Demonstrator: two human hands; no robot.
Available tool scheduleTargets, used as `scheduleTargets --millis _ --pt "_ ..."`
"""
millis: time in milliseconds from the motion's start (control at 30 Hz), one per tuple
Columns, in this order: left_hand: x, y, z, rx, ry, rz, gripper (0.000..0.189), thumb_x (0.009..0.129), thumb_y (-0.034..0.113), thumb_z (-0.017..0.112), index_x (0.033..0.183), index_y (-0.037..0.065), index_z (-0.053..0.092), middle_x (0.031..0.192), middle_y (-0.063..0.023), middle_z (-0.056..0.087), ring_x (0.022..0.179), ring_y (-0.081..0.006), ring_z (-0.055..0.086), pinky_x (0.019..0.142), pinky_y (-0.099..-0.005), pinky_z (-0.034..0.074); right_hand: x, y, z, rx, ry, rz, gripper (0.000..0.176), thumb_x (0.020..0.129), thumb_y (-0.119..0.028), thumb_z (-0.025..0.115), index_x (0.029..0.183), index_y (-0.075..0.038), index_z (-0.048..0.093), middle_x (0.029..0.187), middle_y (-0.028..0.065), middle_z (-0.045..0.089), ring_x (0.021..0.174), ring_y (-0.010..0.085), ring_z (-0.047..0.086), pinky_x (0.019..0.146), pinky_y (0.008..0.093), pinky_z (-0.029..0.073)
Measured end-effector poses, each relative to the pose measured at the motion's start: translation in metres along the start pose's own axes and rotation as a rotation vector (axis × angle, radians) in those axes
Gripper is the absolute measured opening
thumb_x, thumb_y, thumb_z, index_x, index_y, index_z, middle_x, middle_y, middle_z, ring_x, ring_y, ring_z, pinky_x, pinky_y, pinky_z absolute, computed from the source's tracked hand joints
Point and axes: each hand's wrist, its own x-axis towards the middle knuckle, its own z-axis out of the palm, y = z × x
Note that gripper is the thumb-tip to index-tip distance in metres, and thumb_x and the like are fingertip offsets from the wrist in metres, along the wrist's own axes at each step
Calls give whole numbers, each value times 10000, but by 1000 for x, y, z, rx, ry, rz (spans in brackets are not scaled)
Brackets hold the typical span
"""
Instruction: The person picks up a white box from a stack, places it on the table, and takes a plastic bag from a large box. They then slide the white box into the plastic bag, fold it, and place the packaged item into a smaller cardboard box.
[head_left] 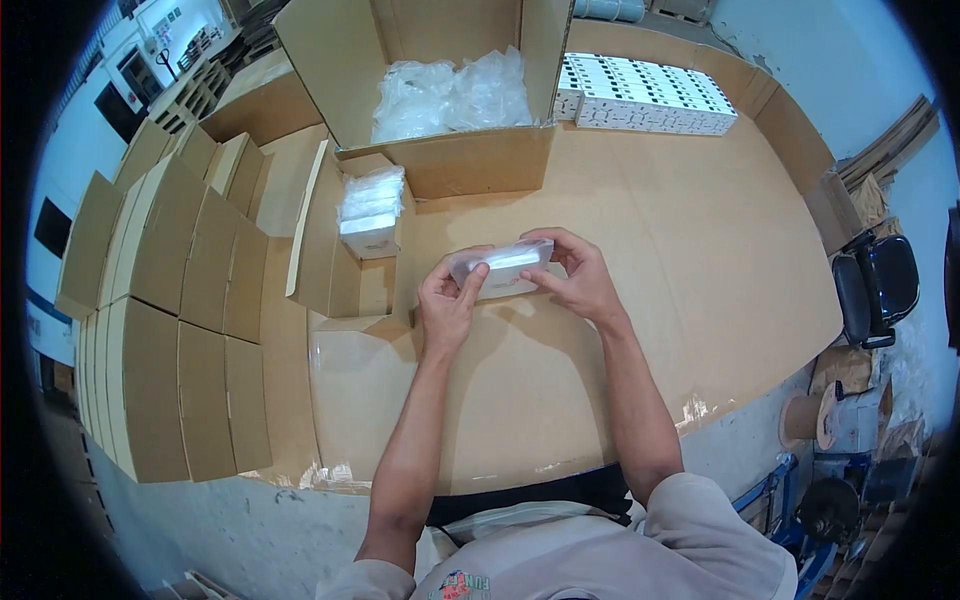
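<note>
A small white box in a clear plastic sleeve (508, 268) is held above the cardboard-covered table. My left hand (453, 298) grips its left end, thumb on the front face. On its right end, the fingers and thumb of my right hand (580, 276) are closed. To the left stands an open brown carton (343, 303) with several plastic-wrapped white boxes (370, 220) in its far part. Behind it, a larger open carton (478, 166) holds clear plastic bags (450, 97).
Stacked brown cartons (170, 370) fill the table's left side. Rows of white printed boxes (655, 112) stand at the back right. A raised cardboard edge (790, 120) borders the table (700, 260). A black chair (875, 285) is beyond its right side.
</note>
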Motion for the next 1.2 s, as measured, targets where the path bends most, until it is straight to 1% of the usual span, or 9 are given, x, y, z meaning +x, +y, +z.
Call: scheduleTargets --millis 333,433,500,633,733,800,900,1000,1200 --pt "2 -7 -9 135 -6 193 262 865 -124 717 1102 -14 691 1265 -123 642 1153 -169 609 963 -301 505 1 10 -3 -101 7 -121 216 798 123 701 936 -22 784 1137 115 735 1078 210 686 913 324 541" --pt "1 -6 -9 137 19 207 208 873 -130 698 1046 -14 684 1271 -113 626 1139 -163 607 935 -293 515 1 7 -2 -124 -3 -134 165 834 101 696 916 -12 785 1139 121 733 1063 197 684 891 317 551" --pt "2 -5 -4 112 38 230 177 876 -131 689 1008 -13 678 1274 -107 619 1135 -156 600 937 -297 512 -1 -1 -1 -79 4 -34 112 863 56 712 927 -3 782 1140 123 732 1024 183 688 861 316 561" --pt "-1 -2 3 67 67 215 38 940 -9 696 952 2 662 1194 -79 631 1043 -110 580 875 -264 482 1 5 0 -34 55 -12 68 909 -50 747 932 7 775 1077 108 746 939 142 686 790 305 567" --pt "0 -8 2 33 147 145 119 981 101 701 905 23 654 1076 -31 642 880 -63 545 737 -223 438 2 14 3 -92 98 -92 95 909 -83 766 921 11 757 977 82 752 884 123 684 763 297 553" --pt "0 -18 1 -91 192 64 175 1009 168 690 895 41 651 976 11 639 788 -36 495 672 -210 398 0 16 7 -100 136 -11 102 911 -87 767 906 11 742 923 68 747 861 112 678 760 293 544" --pt "1 -30 -5 -138 208 42 119 1035 152 655 980 46 649 981 8 624 929 -51 538 830 -233 450 -1 12 11 -135 155 45 73 929 -50 745 927 14 709 912 68 735 857 117 673 812 292 537" --pt "-1 -23 8 12 325 87 202 1011 223 699 909 55 651 812 61 588 743 -20 467 644 -202 379 -1 13 14 -70 177 62 69 940 -37 734 937 3 678 907 64 719 844 112 659 816 282 531" --pt "2 -11 14 52 335 154 211 985 161 724 1105 27 614 948 -4 615 815 -40 555 692 -215 454 0 18 18 122 203 148 127 942 -49 734 926 -26 610 926 54 698 841 104 641 774 266 522"
